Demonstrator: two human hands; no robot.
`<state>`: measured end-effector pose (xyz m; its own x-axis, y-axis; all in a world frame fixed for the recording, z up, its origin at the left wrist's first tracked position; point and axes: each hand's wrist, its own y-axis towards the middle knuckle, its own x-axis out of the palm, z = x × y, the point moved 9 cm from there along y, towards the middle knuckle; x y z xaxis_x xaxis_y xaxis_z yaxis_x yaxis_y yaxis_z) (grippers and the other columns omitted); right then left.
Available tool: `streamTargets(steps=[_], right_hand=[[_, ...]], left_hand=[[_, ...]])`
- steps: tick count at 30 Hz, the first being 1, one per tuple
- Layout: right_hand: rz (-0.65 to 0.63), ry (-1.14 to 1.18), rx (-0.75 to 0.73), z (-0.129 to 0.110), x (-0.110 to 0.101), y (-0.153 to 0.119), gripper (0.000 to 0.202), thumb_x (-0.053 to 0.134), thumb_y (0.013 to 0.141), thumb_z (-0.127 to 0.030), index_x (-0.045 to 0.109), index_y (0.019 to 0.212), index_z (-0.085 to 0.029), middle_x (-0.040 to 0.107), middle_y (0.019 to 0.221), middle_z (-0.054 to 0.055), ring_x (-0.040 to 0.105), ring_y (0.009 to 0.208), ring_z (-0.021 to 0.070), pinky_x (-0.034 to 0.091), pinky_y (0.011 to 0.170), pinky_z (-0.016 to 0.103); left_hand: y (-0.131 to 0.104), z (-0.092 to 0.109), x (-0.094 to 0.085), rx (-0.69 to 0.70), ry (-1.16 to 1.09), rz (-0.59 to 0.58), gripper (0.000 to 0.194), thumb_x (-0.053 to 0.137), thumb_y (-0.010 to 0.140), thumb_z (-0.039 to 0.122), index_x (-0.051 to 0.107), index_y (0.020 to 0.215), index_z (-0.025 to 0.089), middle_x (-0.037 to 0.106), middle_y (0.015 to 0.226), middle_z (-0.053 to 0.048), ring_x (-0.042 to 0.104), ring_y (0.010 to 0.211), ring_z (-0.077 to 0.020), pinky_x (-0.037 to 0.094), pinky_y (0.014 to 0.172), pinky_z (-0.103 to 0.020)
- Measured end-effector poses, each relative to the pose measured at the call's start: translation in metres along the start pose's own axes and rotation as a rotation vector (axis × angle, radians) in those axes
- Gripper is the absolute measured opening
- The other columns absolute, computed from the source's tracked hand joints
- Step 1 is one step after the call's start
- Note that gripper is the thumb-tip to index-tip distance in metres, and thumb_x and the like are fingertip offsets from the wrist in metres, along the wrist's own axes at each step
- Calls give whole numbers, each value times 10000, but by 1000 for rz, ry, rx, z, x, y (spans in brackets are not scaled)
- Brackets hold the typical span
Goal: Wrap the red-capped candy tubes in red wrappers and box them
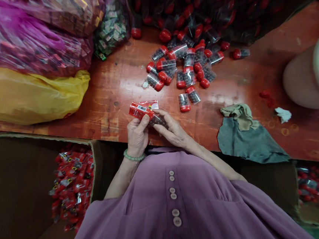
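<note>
Close to the table's front edge, my left hand [138,134] is closed, its thumb pressed on a red printed label sleeve [139,110] with a barcode. My right hand [175,131] closes its fingers round a small clear bottle [159,121] filled with dark balls. The bottle's left end meets the sleeve; whether it is inside the sleeve I cannot tell. Behind the sleeve another red and white label [153,104] shows in part. Several similar red-capped bottles [189,76] lie loose just beyond my hands.
A dark heap of red-capped bottles [194,5] spreads at the back. Filled bags, including a yellow bag [29,95], stand left. A cardboard box [93,147] of labelled bottles sits below left. Grey cloth [245,141] and a pale bucket [300,73] are right.
</note>
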<state>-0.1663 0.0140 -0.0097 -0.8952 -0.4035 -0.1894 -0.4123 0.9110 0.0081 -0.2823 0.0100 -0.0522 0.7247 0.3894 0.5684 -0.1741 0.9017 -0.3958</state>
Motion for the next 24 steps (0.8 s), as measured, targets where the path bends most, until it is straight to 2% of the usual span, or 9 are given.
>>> streamTargets(steps=[3, 8, 11, 14, 16, 18, 20, 24], right_hand=[[-33, 102, 79, 12, 2, -2, 428, 484, 1003, -374, 411, 1399, -230, 562, 797, -28, 539, 623, 104, 520, 656, 272], [-114, 337, 136, 23, 11, 0, 491, 516, 986, -462, 358, 1393, -238, 581, 811, -37, 506, 545, 68, 457, 535, 216], [-142, 346, 130, 23, 13, 1, 511, 480, 998, -478, 326, 1423, -239, 578, 792, -40, 501, 529, 71, 457, 520, 214], [-110, 105, 43, 19, 7, 5, 502, 462, 1008, -429, 341, 1452, -229, 623, 875, 9, 593, 671, 118, 544, 657, 273], [-91, -74, -49, 13, 4, 8, 485, 460, 1006, -384, 369, 1453, -218, 652, 1084, 79, 652, 888, 170, 570, 835, 347], [-88, -158, -116, 9, 3, 11, 480, 449, 1004, -356, 378, 1456, -208, 599, 1305, 124, 639, 1092, 212, 543, 967, 398], [-93, -169, -135, 9, 2, 13, 486, 437, 1007, -347, 368, 1466, -203, 560, 1393, 132, 609, 1195, 230, 522, 1023, 417], [-123, -167, -120, 11, 2, 15, 504, 454, 1000, -347, 359, 1476, -211, 552, 1422, 130, 598, 1237, 238, 525, 1033, 426]], left_hand=[[2, -2, -2, -22, -12, -6, 333, 923, 586, 393, 744, 749, 165, 758, 774, -11, 694, 715, -125, 539, 742, -254], [0, -5, 4, -87, 40, -58, 359, 898, 620, 430, 724, 753, 147, 711, 697, -14, 621, 576, -109, 527, 589, -257], [0, -4, 7, -114, 77, -76, 361, 897, 619, 426, 725, 760, 142, 705, 688, -17, 598, 541, -103, 503, 544, -248], [3, 1, 2, -78, 79, -17, 360, 911, 597, 401, 742, 790, 149, 731, 729, -16, 637, 614, -110, 517, 606, -240], [5, 2, -2, -67, 75, 21, 370, 922, 580, 388, 751, 811, 156, 749, 762, -15, 666, 683, -115, 532, 689, -241], [6, -1, -3, -81, 75, 31, 383, 930, 565, 391, 749, 810, 159, 755, 775, -14, 675, 702, -115, 532, 729, -245], [8, -4, -3, -96, 67, 27, 395, 932, 558, 415, 743, 798, 165, 756, 782, -12, 674, 696, -115, 532, 736, -252], [13, -6, -3, -85, 17, 45, 381, 935, 553, 407, 745, 788, 176, 765, 832, -8, 685, 765, -115, 529, 812, -245]])
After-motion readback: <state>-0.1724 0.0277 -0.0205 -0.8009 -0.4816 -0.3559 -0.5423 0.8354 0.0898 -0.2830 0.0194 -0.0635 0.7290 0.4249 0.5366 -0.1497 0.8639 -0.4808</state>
